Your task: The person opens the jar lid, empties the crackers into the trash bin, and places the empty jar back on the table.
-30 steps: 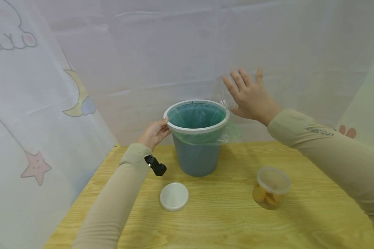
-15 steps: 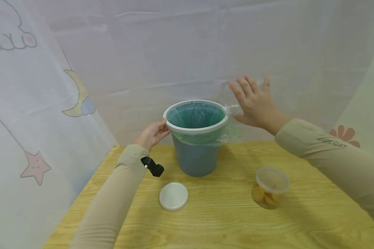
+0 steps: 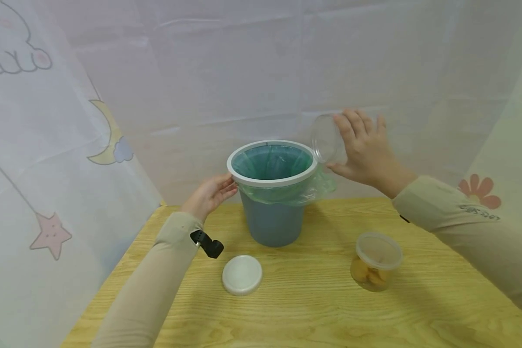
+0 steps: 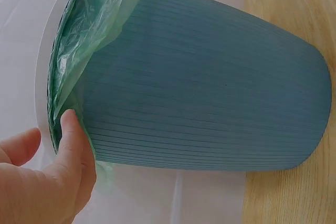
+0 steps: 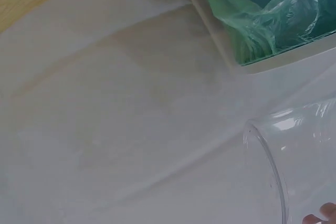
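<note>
A blue-grey trash bin (image 3: 273,222) with a white rim stands on the table, lined with a green plastic bag (image 3: 282,194) folded over the rim. My left hand (image 3: 210,194) is at the bin's left rim, fingers loosely extended against the bag fold in the left wrist view. My right hand (image 3: 367,150) holds a clear plastic jar (image 3: 325,138) sideways beside the right rim, its mouth toward the bin. Nothing shows inside this jar. In the right wrist view, only fingertips (image 5: 328,212) show at the jar's wall.
A round white lid (image 3: 242,274) lies in front of the bin on the wooden table (image 3: 300,309). Right of it stands a clear tub (image 3: 376,263) with orange-brown pieces inside. A printed cloth (image 3: 226,77) hangs behind the table.
My right hand has moved right and slightly down with the jar, away from over the rim. My left hand has loosened and slid slightly left and down at the rim.
</note>
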{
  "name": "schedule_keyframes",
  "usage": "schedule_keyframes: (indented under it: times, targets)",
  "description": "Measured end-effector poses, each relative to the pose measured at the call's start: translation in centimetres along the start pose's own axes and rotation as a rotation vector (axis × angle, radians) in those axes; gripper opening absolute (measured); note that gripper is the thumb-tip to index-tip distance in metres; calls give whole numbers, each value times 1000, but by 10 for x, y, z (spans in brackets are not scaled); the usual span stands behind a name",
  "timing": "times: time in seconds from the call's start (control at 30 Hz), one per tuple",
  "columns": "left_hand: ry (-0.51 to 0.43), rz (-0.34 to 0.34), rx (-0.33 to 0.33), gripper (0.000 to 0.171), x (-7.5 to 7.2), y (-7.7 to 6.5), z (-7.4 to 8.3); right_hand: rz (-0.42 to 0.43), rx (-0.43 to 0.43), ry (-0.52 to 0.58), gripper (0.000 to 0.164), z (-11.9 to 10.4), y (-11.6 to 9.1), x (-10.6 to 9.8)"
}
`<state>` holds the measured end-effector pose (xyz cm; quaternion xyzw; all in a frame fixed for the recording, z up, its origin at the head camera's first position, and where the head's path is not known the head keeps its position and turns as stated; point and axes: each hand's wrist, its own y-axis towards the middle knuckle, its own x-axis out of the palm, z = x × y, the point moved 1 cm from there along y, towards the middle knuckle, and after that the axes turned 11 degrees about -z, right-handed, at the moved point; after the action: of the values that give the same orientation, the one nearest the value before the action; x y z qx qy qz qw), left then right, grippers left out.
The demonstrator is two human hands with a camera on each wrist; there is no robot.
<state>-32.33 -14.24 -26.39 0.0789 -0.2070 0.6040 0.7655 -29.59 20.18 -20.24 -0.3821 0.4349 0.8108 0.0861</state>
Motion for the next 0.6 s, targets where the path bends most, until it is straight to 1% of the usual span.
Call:
schedule_keyframes:
  times: [0.07, 0.17, 0.23, 0.3, 0.5, 0.6]
  targets:
    - [13, -4, 7, 14, -1, -3, -2, 26, -2, 19, 104, -2, -2, -1]
    - [27, -14, 15, 30, -2, -7, -4, 64, 5, 61, 103, -6, -5, -1]
    - [48, -26, 17, 42, -3, -10, -6, 79, 26, 106, 103, -8, -7, -1]
    - [67, -36, 13, 49, -4, -13, -6, 89, 52, 150, 103, -10, -10, -2]
    - [102, -65, 31, 51, -3, -20, -9, 121, 120, 227, 105, -15, -17, -5]
    - [139, -81, 48, 49, -7, -23, -13, 149, 138, 278, 105, -21, -22, -4]
